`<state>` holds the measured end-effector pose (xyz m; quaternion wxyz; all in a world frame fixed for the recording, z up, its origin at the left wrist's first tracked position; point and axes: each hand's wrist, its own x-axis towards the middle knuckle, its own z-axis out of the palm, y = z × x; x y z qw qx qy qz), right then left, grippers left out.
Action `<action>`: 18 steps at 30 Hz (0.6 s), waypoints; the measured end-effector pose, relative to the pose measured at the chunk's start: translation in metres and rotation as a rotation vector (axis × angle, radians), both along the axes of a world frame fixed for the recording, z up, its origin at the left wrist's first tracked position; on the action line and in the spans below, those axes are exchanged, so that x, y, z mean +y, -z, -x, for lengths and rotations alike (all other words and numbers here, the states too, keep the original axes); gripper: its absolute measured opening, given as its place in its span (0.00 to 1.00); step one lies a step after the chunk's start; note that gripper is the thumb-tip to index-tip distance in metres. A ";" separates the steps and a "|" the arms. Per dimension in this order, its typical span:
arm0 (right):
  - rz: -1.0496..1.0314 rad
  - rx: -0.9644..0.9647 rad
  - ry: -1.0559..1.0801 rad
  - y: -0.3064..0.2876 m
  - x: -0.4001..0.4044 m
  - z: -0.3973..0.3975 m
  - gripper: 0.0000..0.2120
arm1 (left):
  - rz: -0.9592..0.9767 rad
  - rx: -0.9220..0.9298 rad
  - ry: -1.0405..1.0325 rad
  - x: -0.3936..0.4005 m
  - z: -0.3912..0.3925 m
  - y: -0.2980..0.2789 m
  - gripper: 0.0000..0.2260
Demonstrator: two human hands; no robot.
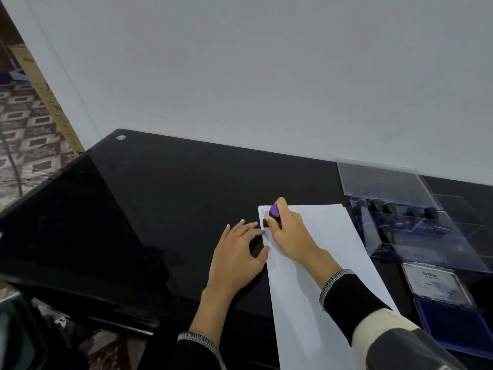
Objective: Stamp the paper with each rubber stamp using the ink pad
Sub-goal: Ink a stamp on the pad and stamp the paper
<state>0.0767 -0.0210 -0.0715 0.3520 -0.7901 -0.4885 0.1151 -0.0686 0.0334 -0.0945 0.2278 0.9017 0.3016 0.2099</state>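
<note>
Right hand [286, 228] grips a purple rubber stamp [274, 213] on the paper [320, 263]; left hand [236, 252], fingers spread, steadies its edge

White paper [314, 263] flat on table, purple-handled stamp [274, 216] upright at its far-left corner, open blue ink pad [453, 324] right

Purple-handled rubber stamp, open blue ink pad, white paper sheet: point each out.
Purple-handled rubber stamp [274, 212], head view, handle top.
Open blue ink pad [453, 324], head view, ink surface.
White paper sheet [301, 303], head view, bare middle.
</note>
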 end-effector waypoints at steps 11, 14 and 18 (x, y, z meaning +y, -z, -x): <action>-0.006 0.021 0.007 0.001 0.001 0.000 0.10 | -0.005 -0.006 0.003 0.001 0.000 0.001 0.18; -0.011 0.025 0.005 -0.001 0.000 0.000 0.10 | -0.004 -0.014 0.001 0.000 0.000 0.000 0.18; -0.006 0.033 -0.011 -0.005 0.000 -0.001 0.08 | -0.014 -0.012 -0.003 0.001 0.000 0.000 0.18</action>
